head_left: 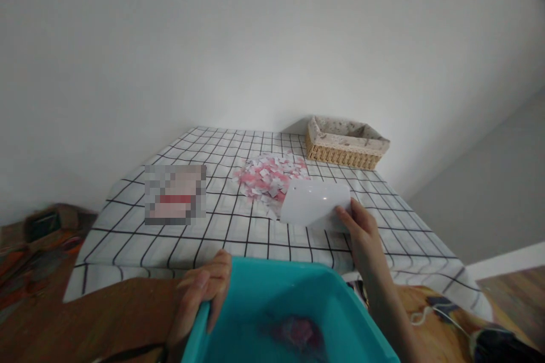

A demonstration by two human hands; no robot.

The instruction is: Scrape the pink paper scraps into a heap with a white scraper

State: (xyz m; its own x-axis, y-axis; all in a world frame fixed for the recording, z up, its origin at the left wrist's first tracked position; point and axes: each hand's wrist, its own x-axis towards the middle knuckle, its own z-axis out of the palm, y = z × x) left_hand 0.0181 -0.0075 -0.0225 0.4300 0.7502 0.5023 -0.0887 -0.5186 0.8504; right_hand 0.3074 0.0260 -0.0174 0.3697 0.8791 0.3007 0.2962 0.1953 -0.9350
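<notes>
A smooth white sheet (313, 203), stiff and shiny, is pinched at its right end by my right hand (361, 227), thumb on top. Its left edge meets a heap of small white and pink paper scraps (270, 174) on the table. My left hand (208, 283) grips the left rim of a turquoise plastic bin (276, 272), held against the table's front edge. Down inside the bin lies something pinkish (298, 332), too blurred to name.
The table (238, 238) wears a white cloth with black grid lines. A wicker basket (344, 150) with a patterned liner stands at the back right, near the wall. On the left lies a pixelated flat item (176, 195). A white cord (438, 309) hangs at the lower right.
</notes>
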